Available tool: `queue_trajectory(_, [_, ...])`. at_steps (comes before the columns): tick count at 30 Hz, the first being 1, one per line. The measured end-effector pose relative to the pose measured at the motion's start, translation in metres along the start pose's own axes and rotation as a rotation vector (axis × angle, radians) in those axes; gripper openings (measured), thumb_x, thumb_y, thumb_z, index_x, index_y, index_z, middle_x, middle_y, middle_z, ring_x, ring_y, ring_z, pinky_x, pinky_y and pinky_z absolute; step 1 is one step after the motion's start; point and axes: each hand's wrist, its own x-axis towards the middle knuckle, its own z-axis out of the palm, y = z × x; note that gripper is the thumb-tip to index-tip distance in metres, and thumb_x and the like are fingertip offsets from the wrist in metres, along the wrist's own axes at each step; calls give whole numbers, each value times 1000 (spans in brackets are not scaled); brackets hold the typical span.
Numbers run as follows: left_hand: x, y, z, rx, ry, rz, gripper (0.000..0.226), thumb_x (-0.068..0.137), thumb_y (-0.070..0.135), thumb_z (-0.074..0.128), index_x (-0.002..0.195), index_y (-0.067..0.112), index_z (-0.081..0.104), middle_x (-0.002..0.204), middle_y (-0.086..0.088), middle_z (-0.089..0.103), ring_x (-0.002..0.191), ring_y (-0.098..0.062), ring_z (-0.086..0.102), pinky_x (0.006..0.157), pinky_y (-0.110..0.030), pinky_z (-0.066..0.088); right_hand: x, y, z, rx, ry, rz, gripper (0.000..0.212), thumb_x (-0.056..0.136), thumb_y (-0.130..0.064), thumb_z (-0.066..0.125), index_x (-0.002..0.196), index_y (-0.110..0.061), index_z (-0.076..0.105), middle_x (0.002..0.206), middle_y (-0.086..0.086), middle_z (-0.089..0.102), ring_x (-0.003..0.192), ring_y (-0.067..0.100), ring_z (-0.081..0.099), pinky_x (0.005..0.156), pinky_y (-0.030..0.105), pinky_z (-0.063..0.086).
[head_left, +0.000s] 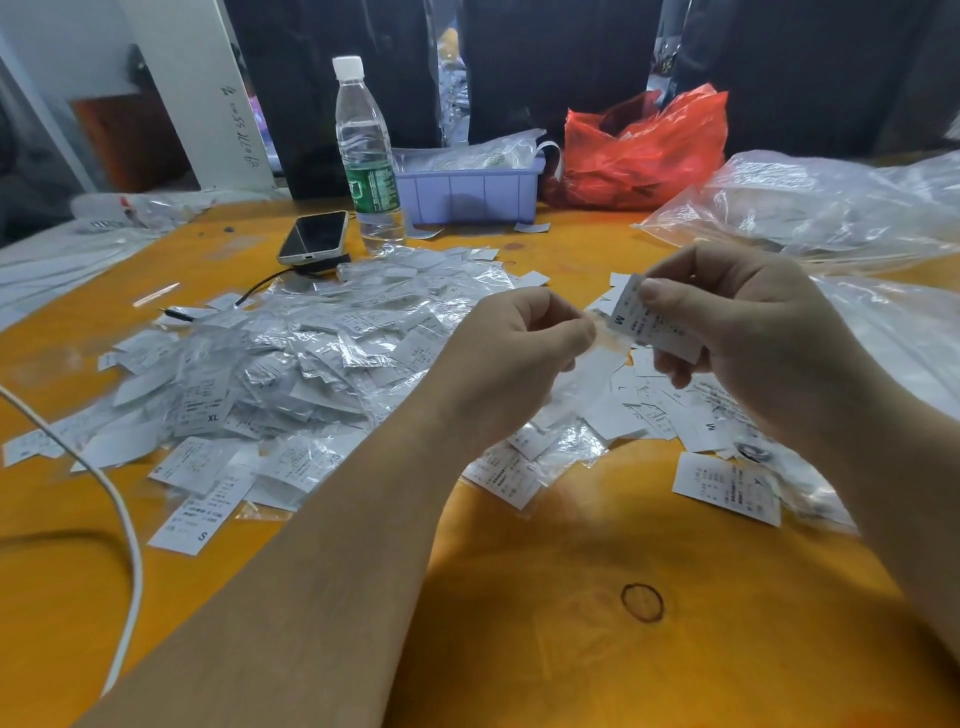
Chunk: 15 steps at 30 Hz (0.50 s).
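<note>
Head view, right hand: pinches labels beside the pile.
Left hand: grips sleeve.
Sleeve: limp; may buckle your labels.

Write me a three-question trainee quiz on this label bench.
1. True or false: the left hand holds nothing.
2. Which size letter shows on the label pinched by the right hand? A) S B) M C) XL
3. Fill in: the plastic bag beside the lilac tray is ___.
Key: 1 false, it pinches a clear sleeve; 2 B; 3 red.
</note>
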Motion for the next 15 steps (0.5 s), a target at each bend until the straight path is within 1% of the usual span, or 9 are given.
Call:
queue_trajectory(4, [0,0,0,13,-10,7,14,93,25,62,87,14,69,57,14,56,56,-7,51,62,-33,51,0,0,-2,-7,-56,-3,8,91,-8,63,85,-5,69,61,2,63,50,18,53,45,33,42])
queue_trajectory(8, [0,0,0,7,-19,12,15,93,26,63,87,13,69,56,15,54,55,0,52,62,-32,51,0,-2,-4,14,-109,3,8,87,-8,66,88,-1,70,62,8,62,49,17,48,44,29,38])
queue_trajectory(12, [0,0,0,-27,-39,4,18,93,25,62,87,10,69,57,15,54,54,1,51,60,-29,49,0,-3,-4,35,-176,1,13,82,-11,68,89,1,71,61,7,61,49,18,45,44,28,36])
queue_trajectory(15, [0,2,0,-84,-65,-5,16,94,23,62,84,11,67,65,6,58,56,-6,50,63,-33,48,0,-4,-3,46,-240,-13,23,77,-17,69,89,2,71,62,8,62,50,18,44,43,24,36])
